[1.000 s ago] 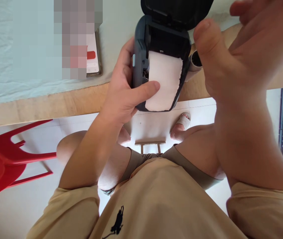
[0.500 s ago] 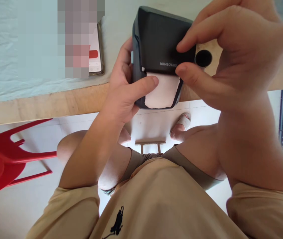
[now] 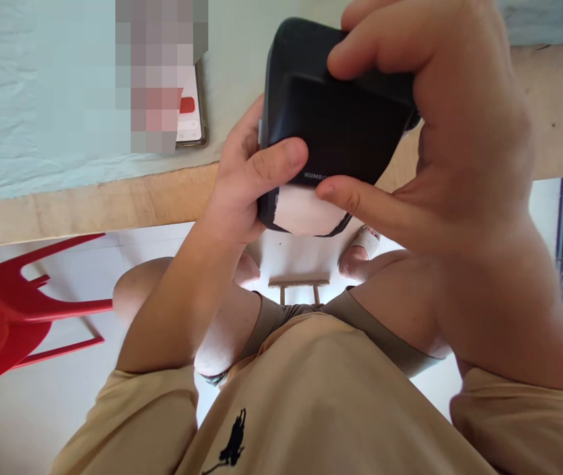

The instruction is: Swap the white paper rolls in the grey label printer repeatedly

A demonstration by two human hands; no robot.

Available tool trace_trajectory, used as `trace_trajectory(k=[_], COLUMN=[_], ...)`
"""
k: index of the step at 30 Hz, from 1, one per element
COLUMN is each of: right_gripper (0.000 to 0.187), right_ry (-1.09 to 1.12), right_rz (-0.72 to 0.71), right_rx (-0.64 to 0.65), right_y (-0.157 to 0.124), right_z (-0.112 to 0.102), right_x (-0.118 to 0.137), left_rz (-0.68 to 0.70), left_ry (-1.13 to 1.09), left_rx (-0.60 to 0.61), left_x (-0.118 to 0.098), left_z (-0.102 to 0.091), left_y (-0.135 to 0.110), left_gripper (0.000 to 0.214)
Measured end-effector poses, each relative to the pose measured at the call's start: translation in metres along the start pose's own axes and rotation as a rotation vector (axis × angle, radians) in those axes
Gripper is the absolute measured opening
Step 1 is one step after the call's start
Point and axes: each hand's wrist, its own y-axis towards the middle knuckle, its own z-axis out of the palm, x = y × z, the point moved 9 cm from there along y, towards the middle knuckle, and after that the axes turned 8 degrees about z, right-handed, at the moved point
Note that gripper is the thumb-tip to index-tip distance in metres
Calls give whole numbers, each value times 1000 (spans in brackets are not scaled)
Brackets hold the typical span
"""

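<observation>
A black label printer (image 3: pixel 341 125) with "NIIMBOT" lettering is held up over the table's front edge. White label paper (image 3: pixel 306 211) shows at its lower end. Round its left side wraps my left hand (image 3: pixel 246 171), the thumb pressed on the front face and the fingers mostly hidden behind. My right hand (image 3: pixel 440 119) grips the printer from the right: its thumb lies by the lettering, at the top of the paper, and its fingers rest on the upper part. The printer's underside is out of sight.
A phone (image 3: pixel 193 125), partly covered by a pixelated patch, lies on the table with its pale blue-green cloth (image 3: pixel 4 119). The wooden table edge (image 3: pixel 163 198) runs across below. At left stands a red plastic chair (image 3: pixel 4 310); a small wooden stool (image 3: pixel 298 285) shows between my legs.
The printer has tilted and its lower end has come down towards me. My right hand has shifted left and its fingers now reach over the printer's upper part. The dark round thing beside it is now hidden.
</observation>
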Motion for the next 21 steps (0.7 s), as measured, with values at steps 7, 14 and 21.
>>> trace_trajectory(k=[7, 14, 21], right_gripper=[41, 42, 46], right_ry=[137, 80, 100], right_rz=[145, 181, 91], right_rx=[64, 118, 74], right_y=[5, 6, 7], right_z=[2, 2, 2], right_x=[-8, -10, -12], left_rz=[-17, -34, -11], left_ry=[-25, 21, 57], left_rx=[182, 171, 176], left_x=[-1, 1, 1], left_z=[13, 12, 11], left_y=[-3, -4, -3], left_gripper=[22, 28, 26])
